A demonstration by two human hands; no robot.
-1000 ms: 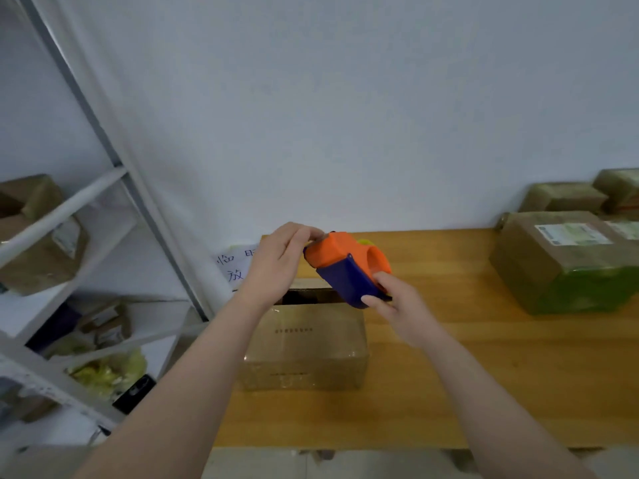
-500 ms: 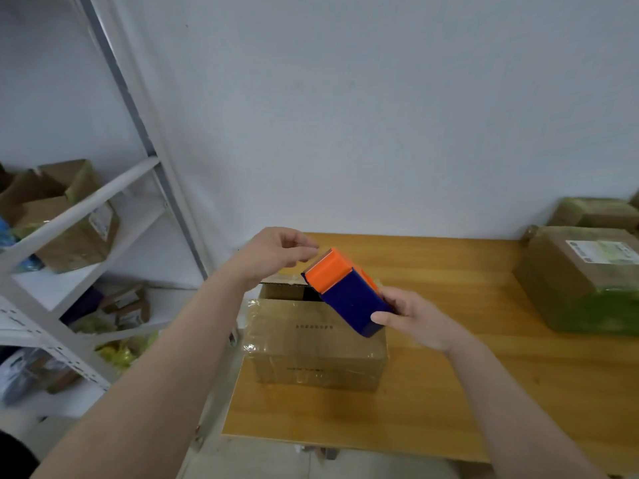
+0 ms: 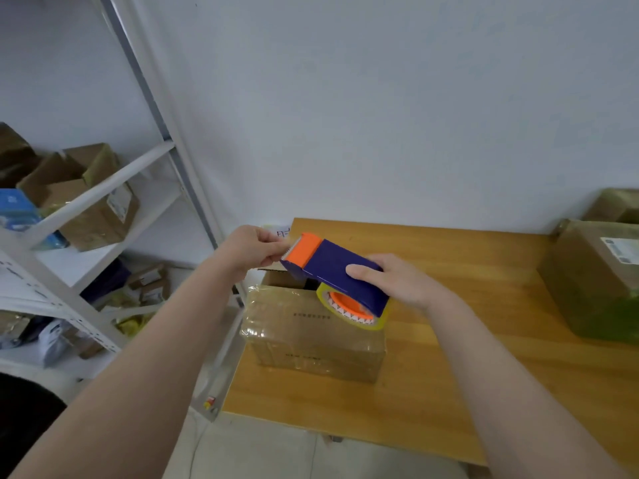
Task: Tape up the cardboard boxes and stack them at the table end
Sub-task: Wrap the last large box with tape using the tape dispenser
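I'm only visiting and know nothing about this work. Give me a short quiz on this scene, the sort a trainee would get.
1. Which hand grips the blue body of the tape dispenser? A the left, B the right, C neither.
2. True or false: the cardboard box stands on the wooden table.
3. Fill in: the left hand pinches the dispenser's ___ end.
Key: 1 B, the right hand. 2 True. 3 Orange.
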